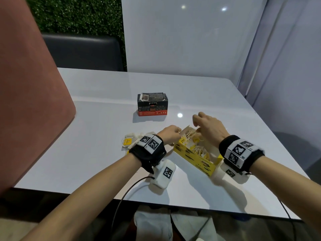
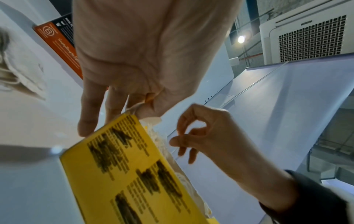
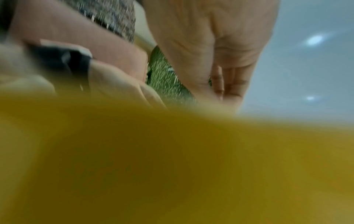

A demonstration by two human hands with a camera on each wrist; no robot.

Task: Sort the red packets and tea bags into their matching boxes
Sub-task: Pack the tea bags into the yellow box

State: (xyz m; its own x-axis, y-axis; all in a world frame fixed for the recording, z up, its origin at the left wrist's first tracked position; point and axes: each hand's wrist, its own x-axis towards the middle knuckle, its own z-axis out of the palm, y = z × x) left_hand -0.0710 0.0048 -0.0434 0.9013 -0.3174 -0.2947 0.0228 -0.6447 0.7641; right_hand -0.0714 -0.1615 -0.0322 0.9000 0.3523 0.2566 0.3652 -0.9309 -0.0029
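Observation:
An open yellow box [image 1: 196, 159] [image 2: 124, 166] lies slanted on the white table [image 1: 104, 153], filled with tea bags [image 1: 191, 141] [image 2: 159, 136]. My left hand [image 1: 171, 134] [image 2: 134, 60] pinches the pale flap at the box's far end. My right hand [image 1: 208, 126] [image 2: 201, 133] hovers over the open box with thumb and forefinger pinched, seemingly on a thin tea bag string. In the right wrist view the yellow box [image 3: 172, 166] is a blur filling the lower half. Several loose tea bags [image 1: 132, 140] [image 2: 23, 72] lie left of my left hand. A black and red box [image 1: 152, 105] [image 2: 57, 40] stands farther back.
A pink padded panel [image 1: 26, 84] rises along the table's left side. A white partition [image 1: 191, 40] closes the back and right. A dark seat [image 1: 81, 53] sits behind the far edge. A black cable [image 1: 125, 193] runs from my left wrist over the front edge.

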